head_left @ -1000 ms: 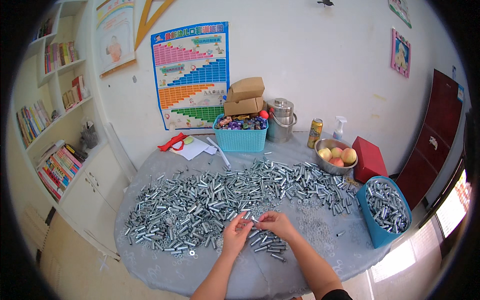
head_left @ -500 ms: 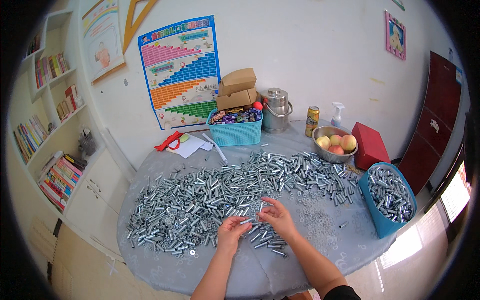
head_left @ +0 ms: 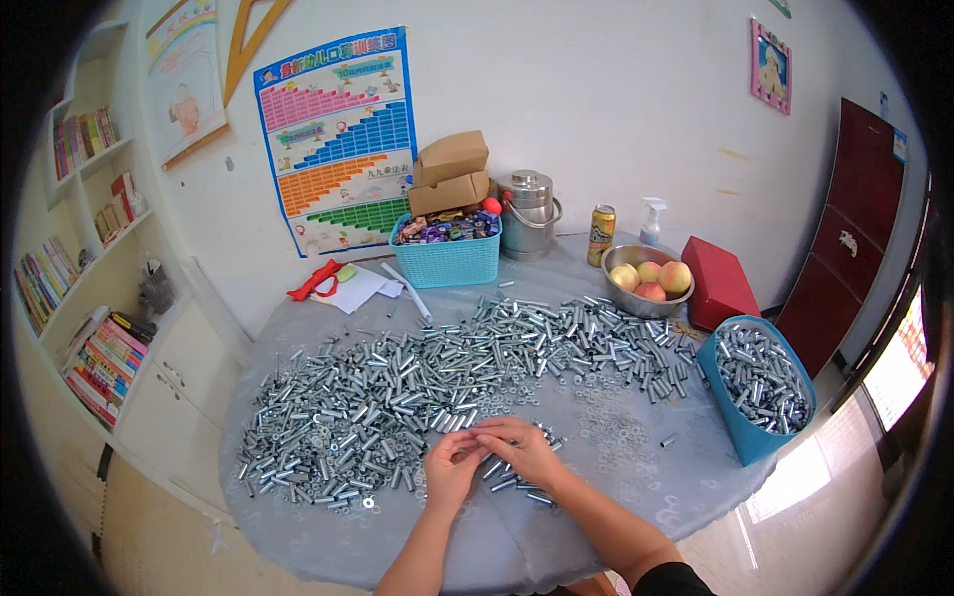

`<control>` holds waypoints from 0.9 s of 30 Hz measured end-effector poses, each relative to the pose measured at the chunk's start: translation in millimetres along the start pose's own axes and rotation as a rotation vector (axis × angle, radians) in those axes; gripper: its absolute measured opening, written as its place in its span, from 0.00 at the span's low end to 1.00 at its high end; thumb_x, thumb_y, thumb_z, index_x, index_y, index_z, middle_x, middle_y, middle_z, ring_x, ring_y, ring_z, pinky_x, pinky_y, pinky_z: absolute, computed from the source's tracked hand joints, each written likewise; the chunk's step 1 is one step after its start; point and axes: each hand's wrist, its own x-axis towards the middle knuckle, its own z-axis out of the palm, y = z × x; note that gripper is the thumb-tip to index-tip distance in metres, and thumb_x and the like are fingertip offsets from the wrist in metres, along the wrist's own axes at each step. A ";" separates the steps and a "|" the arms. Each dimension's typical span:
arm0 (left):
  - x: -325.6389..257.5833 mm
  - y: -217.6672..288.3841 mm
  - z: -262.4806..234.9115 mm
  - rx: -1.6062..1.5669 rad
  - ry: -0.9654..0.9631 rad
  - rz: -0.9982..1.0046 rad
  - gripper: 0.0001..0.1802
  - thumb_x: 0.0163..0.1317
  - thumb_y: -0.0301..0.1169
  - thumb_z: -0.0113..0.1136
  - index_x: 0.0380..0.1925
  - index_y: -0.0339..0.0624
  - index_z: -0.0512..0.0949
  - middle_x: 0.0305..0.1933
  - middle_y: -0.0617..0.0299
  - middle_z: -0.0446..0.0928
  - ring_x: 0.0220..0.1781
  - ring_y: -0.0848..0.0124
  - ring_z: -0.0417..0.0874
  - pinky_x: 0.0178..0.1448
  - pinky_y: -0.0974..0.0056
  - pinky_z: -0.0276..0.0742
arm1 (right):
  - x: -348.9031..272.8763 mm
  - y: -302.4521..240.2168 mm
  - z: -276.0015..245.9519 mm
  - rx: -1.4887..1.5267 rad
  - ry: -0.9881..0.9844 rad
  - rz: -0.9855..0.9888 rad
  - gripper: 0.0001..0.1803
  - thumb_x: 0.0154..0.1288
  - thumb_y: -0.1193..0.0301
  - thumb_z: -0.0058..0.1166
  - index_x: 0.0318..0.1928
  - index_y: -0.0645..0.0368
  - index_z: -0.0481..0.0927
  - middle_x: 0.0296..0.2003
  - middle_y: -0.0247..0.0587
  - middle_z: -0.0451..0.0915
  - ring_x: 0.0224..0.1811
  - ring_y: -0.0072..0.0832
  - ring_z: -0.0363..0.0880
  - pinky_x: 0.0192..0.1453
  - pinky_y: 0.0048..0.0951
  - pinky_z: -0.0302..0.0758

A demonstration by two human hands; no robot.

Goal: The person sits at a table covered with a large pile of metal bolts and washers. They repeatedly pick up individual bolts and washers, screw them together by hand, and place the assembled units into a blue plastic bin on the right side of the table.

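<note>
Above the front part of the table my left hand (head_left: 453, 471) and my right hand (head_left: 521, 453) meet, thumbs and fingertips pinched together. A short metal sleeve is in the left hand's pinch, though fingers now cover it almost wholly. What the right fingers hold is hidden. Beyond and left of the hands spreads a large heap of silvery metal sleeves (head_left: 383, 382). Several bolts with sleeves on them (head_left: 537, 495) lie just by the right hand, partly under it. Loose washers (head_left: 618, 429) are scattered to the right.
A blue bin (head_left: 733, 422) full of metal sleeves stands at the table's right edge. Along the back are a turquoise basket (head_left: 447, 264), a steel pot (head_left: 528, 223), a can (head_left: 601, 236), a bowl of peaches (head_left: 636, 302) and a red box (head_left: 717, 283). Grey cloth (head_left: 636, 497) covers the table.
My right hand has come down and left to the left hand, and their fingertips now touch. The sleeve seen in my left fingers is now covered. The whole view has shifted slightly.
</note>
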 end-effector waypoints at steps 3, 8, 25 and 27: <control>1.0 -0.3 -1.3 -0.011 0.027 0.030 0.17 0.50 0.19 0.61 0.43 0.35 0.73 0.32 0.63 0.79 0.30 0.82 0.76 0.33 0.78 0.70 | 4.0 -10.1 -13.3 0.032 0.005 0.239 0.12 0.58 0.69 0.55 0.40 0.60 0.80 0.40 0.43 0.79 0.39 0.31 0.77 0.46 0.29 0.72; 4.2 -1.7 -7.1 -0.074 0.086 0.019 0.19 0.50 0.19 0.61 0.45 0.36 0.74 0.33 0.61 0.77 0.30 0.82 0.76 0.35 0.81 0.70 | 1.5 18.5 -77.7 -0.523 0.167 0.442 0.11 0.48 0.69 0.59 0.34 0.57 0.82 0.31 0.42 0.81 0.33 0.32 0.79 0.38 0.29 0.74; 7.8 -0.6 -13.0 -0.163 0.109 -0.062 0.16 0.52 0.20 0.60 0.43 0.34 0.74 0.32 0.60 0.78 0.32 0.78 0.77 0.34 0.75 0.74 | -4.8 41.9 -103.3 -0.746 0.139 0.592 0.13 0.40 0.67 0.65 0.29 0.57 0.81 0.25 0.38 0.81 0.29 0.30 0.79 0.35 0.29 0.74; 8.1 -1.4 -12.1 -0.175 0.111 -0.068 0.16 0.52 0.20 0.60 0.43 0.34 0.74 0.32 0.60 0.78 0.32 0.78 0.77 0.34 0.75 0.74 | -2.5 42.5 -94.7 -0.506 0.203 0.533 0.12 0.43 0.69 0.64 0.31 0.58 0.81 0.25 0.37 0.81 0.28 0.26 0.79 0.34 0.26 0.74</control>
